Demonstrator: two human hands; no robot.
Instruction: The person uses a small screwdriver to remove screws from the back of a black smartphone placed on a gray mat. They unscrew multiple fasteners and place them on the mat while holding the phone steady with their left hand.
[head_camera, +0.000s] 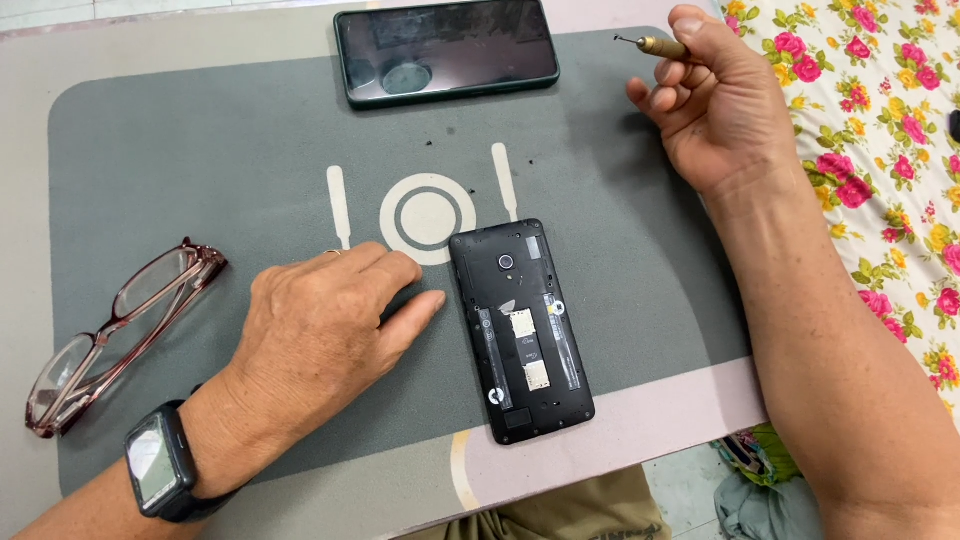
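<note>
Screws come next, we judge: our right hand (715, 105) grips a small screwdriver (655, 46) above the grey mat (150, 150), while our left hand (320, 330) lies flat and empty beside the opened black phone (520, 330) on the worktop. Bringing the tip down needs aim.

The mat (200, 150) is grey with white printed rings and two white bars, and a pale pink corner. The opened phone (521, 330) is black inside, with two pale card slots. A second phone (446, 48) has a dark green case and black screen. The glasses (110, 335) are reddish brown. The cloth (880, 110) is white with pink flowers, green leaves and yellow blossoms. The watch (160, 462) is black. The tool (655, 45) has a brass-coloured shaft.
</note>
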